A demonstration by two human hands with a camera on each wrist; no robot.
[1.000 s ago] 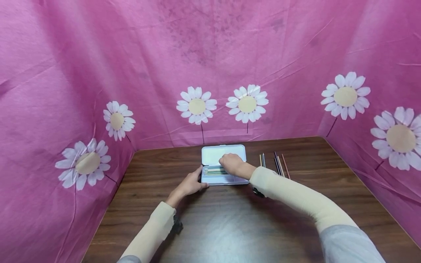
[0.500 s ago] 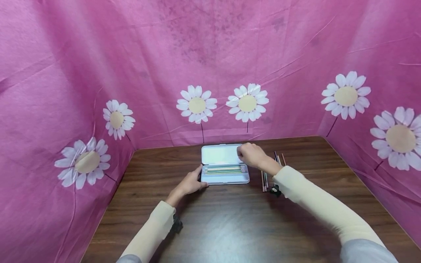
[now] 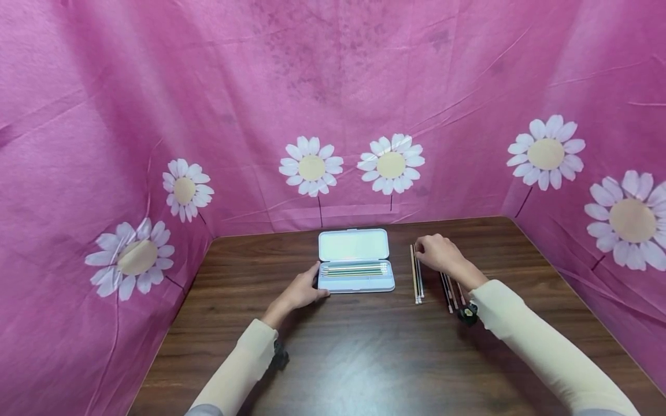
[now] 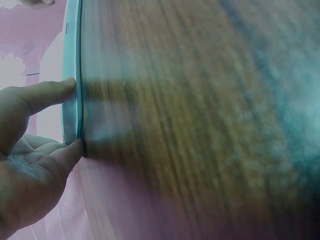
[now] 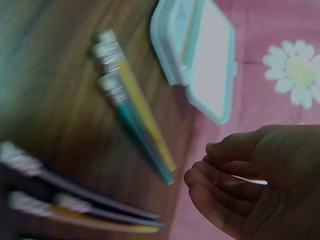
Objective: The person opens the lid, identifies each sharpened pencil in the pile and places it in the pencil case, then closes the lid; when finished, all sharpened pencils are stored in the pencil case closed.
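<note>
A white pencil case [image 3: 356, 283] lies open on the table, its lid [image 3: 354, 245] tipped back. Several pencils [image 3: 354, 270] lie in its rear compartment. My left hand [image 3: 300, 290] holds the case by its left end, thumb at the front corner; the left wrist view shows thumb and finger on the case's edge [image 4: 72, 115]. My right hand [image 3: 441, 254] hovers at the far end of a small pencil group, fingers loosely bent with nothing between them. That group includes a yellow pencil [image 5: 142, 107] and a green pencil [image 5: 137, 135], eraser ends toward me.
Partly under my right forearm lies a second group of pencils [image 3: 450, 292], some dark, one reddish. The brown wood-grain table [image 3: 333, 346] meets a pink cloth [image 3: 343, 86] with white flowers at the back and both sides.
My right hand has moved from over the case to the right, reaching the loose pencils. The pencils in the case are now uncovered. My left hand has stayed on the case.
</note>
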